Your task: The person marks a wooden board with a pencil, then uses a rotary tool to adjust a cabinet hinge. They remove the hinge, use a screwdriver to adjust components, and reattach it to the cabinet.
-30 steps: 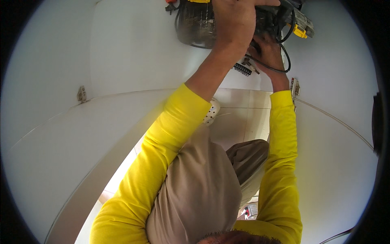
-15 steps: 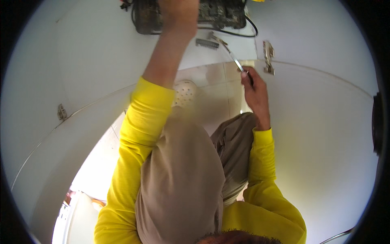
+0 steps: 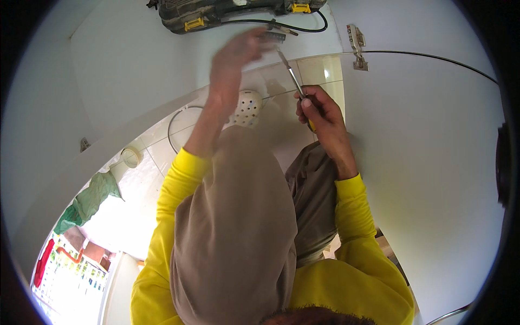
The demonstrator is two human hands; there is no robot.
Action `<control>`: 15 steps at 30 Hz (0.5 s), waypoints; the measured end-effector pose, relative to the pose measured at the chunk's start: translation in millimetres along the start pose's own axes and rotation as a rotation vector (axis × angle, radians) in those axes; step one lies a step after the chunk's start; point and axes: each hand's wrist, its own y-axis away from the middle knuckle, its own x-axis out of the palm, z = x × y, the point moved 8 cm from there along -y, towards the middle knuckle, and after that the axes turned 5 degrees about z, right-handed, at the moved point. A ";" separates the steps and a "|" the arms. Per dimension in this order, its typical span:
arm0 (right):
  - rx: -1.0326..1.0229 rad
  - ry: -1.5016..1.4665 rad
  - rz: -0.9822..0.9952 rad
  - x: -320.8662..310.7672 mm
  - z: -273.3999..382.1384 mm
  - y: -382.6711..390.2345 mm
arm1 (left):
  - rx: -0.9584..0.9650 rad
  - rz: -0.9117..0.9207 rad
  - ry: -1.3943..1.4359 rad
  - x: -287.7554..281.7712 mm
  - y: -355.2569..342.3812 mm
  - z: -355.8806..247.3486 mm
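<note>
My right hand (image 3: 322, 111) is closed round the yellow-and-black handle of a screwdriver (image 3: 295, 80), its shiny shaft slanting up to the left. My left hand (image 3: 238, 54) is smeared by motion and reaches over the white shelf, fingers toward a small dark ribbed strip (image 3: 274, 37); whether they touch it I cannot tell. Just behind lies a short thin metal piece (image 3: 285, 28). At the top edge sits a dirty black tool case (image 3: 216, 12) with yellow latches (image 3: 193, 24) and a black cable (image 3: 298, 28) along its front.
A white cabinet door (image 3: 422, 151) with a metal hinge (image 3: 357, 46) stands at the right. Below the shelf's front edge are floor tiles (image 3: 319, 70) and a perforated cream shoe (image 3: 248, 107). A green cloth (image 3: 92, 197) hangs at the left.
My left hand has come back from over the tool case toward the ribbed strip. The case's yellow latches now show along its front. My right hand, with the screwdriver, has shifted slightly left and nearer.
</note>
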 end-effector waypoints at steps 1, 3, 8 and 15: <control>0.003 0.002 0.025 3.4 -2.1 0.2 | -0.065 0.091 0.157 15.7 14.9 6.1; 0.030 0.045 0.068 11.5 -4.6 -0.2 | -0.173 0.168 0.280 27.8 40.3 23.8; 0.129 0.208 0.113 22.9 -1.8 1.1 | -0.167 -0.026 0.343 5.4 54.1 46.6; 0.037 0.039 0.118 15.2 -14.4 -1.6 | -0.052 -0.203 0.180 -39.3 33.1 33.0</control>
